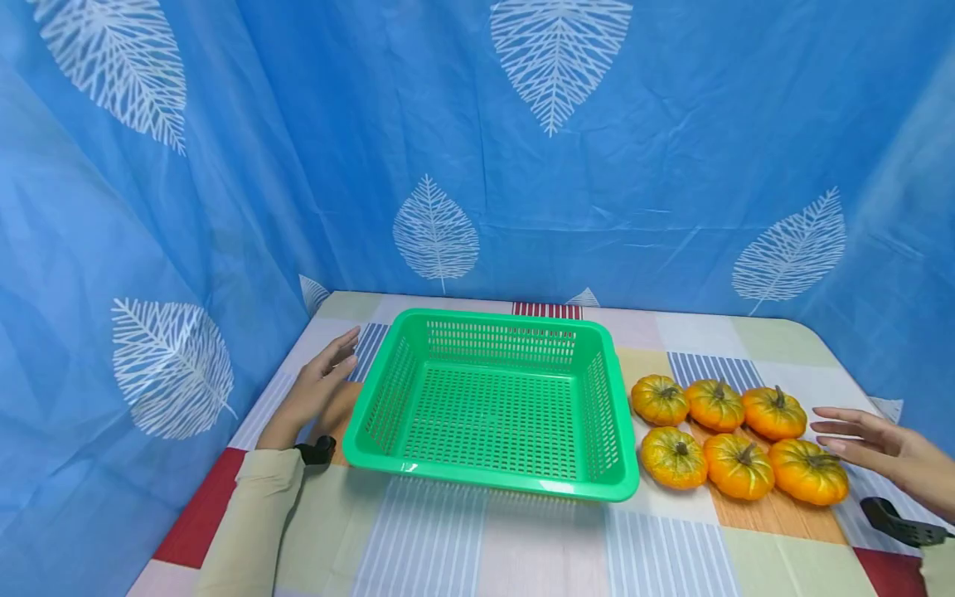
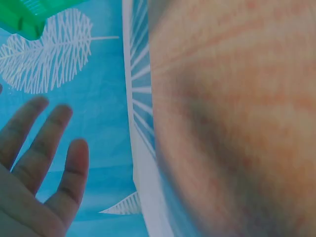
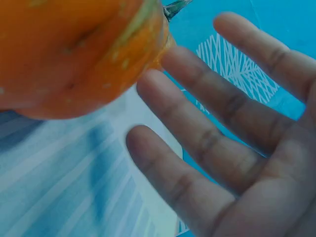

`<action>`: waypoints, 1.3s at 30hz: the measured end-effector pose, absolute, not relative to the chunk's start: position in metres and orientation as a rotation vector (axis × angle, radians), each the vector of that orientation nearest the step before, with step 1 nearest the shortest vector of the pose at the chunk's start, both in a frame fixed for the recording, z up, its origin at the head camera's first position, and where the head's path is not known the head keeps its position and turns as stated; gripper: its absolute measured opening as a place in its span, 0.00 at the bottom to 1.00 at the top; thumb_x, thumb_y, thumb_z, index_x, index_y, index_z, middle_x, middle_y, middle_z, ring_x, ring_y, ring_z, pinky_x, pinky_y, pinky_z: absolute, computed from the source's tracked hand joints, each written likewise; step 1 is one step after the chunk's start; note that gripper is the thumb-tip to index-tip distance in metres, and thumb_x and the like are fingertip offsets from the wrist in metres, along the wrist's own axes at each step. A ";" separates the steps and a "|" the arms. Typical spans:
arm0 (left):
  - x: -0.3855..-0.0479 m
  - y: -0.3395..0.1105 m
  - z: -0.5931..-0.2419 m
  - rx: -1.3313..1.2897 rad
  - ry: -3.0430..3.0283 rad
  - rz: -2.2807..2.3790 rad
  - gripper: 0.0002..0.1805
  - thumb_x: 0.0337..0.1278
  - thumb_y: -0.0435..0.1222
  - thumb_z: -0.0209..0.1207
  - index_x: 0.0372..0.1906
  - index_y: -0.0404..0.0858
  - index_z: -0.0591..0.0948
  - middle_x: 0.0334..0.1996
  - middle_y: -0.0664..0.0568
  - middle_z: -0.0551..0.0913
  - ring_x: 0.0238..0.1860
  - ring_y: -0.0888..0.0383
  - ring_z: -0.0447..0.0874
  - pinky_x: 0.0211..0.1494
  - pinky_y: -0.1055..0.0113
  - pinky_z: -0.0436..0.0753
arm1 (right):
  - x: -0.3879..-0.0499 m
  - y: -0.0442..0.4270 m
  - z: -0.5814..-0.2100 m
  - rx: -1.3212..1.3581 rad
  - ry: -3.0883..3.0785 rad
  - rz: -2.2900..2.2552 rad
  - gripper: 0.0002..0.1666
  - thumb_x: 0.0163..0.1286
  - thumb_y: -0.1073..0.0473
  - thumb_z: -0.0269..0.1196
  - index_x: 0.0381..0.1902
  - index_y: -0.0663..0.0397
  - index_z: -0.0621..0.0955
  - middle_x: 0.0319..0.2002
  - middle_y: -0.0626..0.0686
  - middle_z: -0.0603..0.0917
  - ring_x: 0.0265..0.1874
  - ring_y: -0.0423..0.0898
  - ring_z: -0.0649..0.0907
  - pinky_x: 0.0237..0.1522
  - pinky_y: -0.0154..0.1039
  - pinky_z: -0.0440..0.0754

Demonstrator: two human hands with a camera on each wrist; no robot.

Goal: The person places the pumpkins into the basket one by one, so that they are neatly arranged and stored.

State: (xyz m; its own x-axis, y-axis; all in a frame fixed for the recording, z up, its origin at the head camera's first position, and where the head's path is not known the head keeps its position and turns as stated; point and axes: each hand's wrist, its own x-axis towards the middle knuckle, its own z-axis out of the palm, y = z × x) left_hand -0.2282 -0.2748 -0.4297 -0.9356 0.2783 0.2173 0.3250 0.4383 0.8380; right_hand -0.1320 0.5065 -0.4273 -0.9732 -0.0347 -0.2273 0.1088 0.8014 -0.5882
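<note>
A green plastic basket (image 1: 488,485) with slotted walls stands in the middle of the table, nothing inside it. To its right sit several small orange pumpkins in two rows, the nearest to my right hand (image 1: 884,448) being the front-right pumpkin (image 1: 809,473). That hand is beside the pumpkins with its fingers extended and holds nothing; the right wrist view shows its spread fingers (image 3: 185,133) close to a pumpkin (image 3: 74,54). My left hand (image 1: 313,390) hovers left of the basket, fingers loosely extended, also holding nothing. A green basket corner (image 2: 29,22) shows in the left wrist view.
A patchwork-patterned cloth (image 1: 545,547) covers the table. Blue curtains (image 1: 336,166) with white leaf prints hang behind the table and along its left and right sides. Each wrist carries a black strap mount (image 1: 317,450).
</note>
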 end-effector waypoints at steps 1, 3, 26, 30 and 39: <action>-0.228 -0.274 -0.430 -0.573 -2.602 -1.618 0.32 0.90 0.37 0.46 0.87 0.34 0.55 0.83 0.27 0.56 0.82 0.25 0.53 0.82 0.34 0.61 | -0.132 0.508 -0.429 0.046 2.751 -0.925 0.42 0.89 0.50 0.56 0.76 0.83 0.55 0.68 0.88 0.64 0.51 0.65 0.85 0.50 0.80 0.80; -0.229 -0.273 -0.432 -0.598 -2.570 -1.749 0.32 0.91 0.36 0.44 0.87 0.32 0.53 0.83 0.25 0.54 0.82 0.24 0.52 0.82 0.34 0.61 | -0.132 0.510 -0.432 0.031 2.719 -0.942 0.42 0.89 0.50 0.55 0.76 0.82 0.54 0.69 0.88 0.62 0.53 0.64 0.83 0.50 0.81 0.79; -0.236 -0.272 -0.448 -0.915 -2.257 -2.501 0.42 0.87 0.35 0.45 0.88 0.35 0.34 0.83 0.23 0.38 0.72 0.70 0.73 0.74 0.66 0.78 | -0.125 0.522 -0.451 -0.060 2.545 -1.102 0.29 0.84 0.57 0.61 0.62 0.10 0.64 0.69 0.90 0.57 0.52 0.43 0.83 0.50 0.56 0.91; -0.238 -0.270 -0.448 -0.912 -2.232 -2.509 0.41 0.85 0.33 0.46 0.89 0.36 0.39 0.83 0.28 0.43 0.72 0.69 0.72 0.71 0.67 0.80 | -0.123 0.528 -0.458 -0.082 2.500 -1.189 0.34 0.83 0.61 0.63 0.60 0.06 0.63 0.64 0.45 0.79 0.45 0.20 0.76 0.44 0.32 0.87; -0.239 -0.268 -0.451 -0.988 -2.212 -2.486 0.39 0.82 0.31 0.50 0.89 0.44 0.51 0.82 0.41 0.54 0.73 0.67 0.71 0.71 0.66 0.80 | -0.122 0.533 -0.466 -0.114 2.464 -1.266 0.41 0.79 0.66 0.65 0.59 0.04 0.63 0.50 0.08 0.63 0.46 0.14 0.71 0.44 0.25 0.83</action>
State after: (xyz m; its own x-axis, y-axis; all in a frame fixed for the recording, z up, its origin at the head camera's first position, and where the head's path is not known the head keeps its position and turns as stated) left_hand -0.2395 -0.2678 -0.4505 -0.7887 0.5844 0.1906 0.1215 -0.1558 0.9803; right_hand -0.1218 0.5325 -0.4660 -0.9292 -0.2355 -0.2848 0.0944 0.5939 -0.7990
